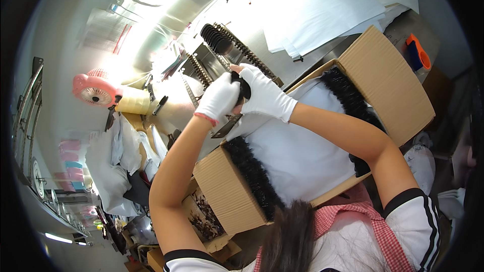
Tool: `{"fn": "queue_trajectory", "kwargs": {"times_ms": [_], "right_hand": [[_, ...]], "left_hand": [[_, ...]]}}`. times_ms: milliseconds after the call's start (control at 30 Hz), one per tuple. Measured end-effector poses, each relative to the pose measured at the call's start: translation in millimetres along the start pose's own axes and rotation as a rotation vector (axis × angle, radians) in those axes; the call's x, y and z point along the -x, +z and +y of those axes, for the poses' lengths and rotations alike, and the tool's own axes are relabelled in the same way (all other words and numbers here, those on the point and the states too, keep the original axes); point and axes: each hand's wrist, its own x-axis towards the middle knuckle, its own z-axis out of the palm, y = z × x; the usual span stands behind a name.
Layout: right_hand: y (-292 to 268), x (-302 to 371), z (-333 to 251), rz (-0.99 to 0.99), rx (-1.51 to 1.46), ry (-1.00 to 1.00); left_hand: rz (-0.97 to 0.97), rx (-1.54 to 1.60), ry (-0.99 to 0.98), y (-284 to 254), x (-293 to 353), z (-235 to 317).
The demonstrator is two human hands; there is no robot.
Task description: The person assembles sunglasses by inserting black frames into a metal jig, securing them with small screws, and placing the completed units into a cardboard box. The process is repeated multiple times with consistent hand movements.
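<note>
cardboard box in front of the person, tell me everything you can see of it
The cardboard box is brown with faintly ribbed flaps, so it looks corrugated. It sits slanted and open, its left and right end flaps spread outward. Inside, black bristly-looking rows line both ends, with a white sheet between them. The right forearm crosses above; contact is unclear. What supports the box is hidden.

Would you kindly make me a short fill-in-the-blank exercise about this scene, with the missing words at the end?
1. The left hand and right hand both wear gloves coloured ____.
2. The item between the hands is coloured ____.
3. The open brown box is made of ____.
4. The pink appliance at the picture's left is a ____.

Missing words: white; black; cardboard; fan.
</note>
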Motion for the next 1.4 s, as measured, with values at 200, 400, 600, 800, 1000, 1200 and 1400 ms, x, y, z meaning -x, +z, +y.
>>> {"fn": "queue_trajectory", "kwargs": {"times_ms": [200, 400, 600, 800, 1000, 1200, 1400], "right_hand": [[6.6, -14.3, 8.2, -0.071, 0.165, 0.074], [8.3, -23.7, 18.7, 0.013, 0.146, 0.067], [18.4, -32.1, 21.4, 0.03, 0.361, -0.007], [12.6, -30.9, 28.0, -0.118, 0.338, -0.049], [13.4, -27.5, 26.3, -0.071, 0.321, 0.03], [16.3, -35.8, 22.4, 0.083, 0.147, 0.098], [20.7, -44.9, 13.0, 0.116, 0.077, -0.017]], "left_hand": [[-0.386, 0.555, -0.035, -26.7, 28.1, -6.6], [-0.089, 0.35, 0.078, -53.7, -61.8, -56.3], [0.395, -0.334, 0.064, -28.1, -164.1, -75.8], [0.248, -0.21, 0.078, -26.5, -171.4, -46.3], [-0.017, 0.692, -0.376, -14.9, -161.1, -16.6], [0.159, -0.546, -0.123, -32.8, -108.3, -14.6], [-0.045, 0.28, -0.116, -29.7, -23.0, -18.4]]}}
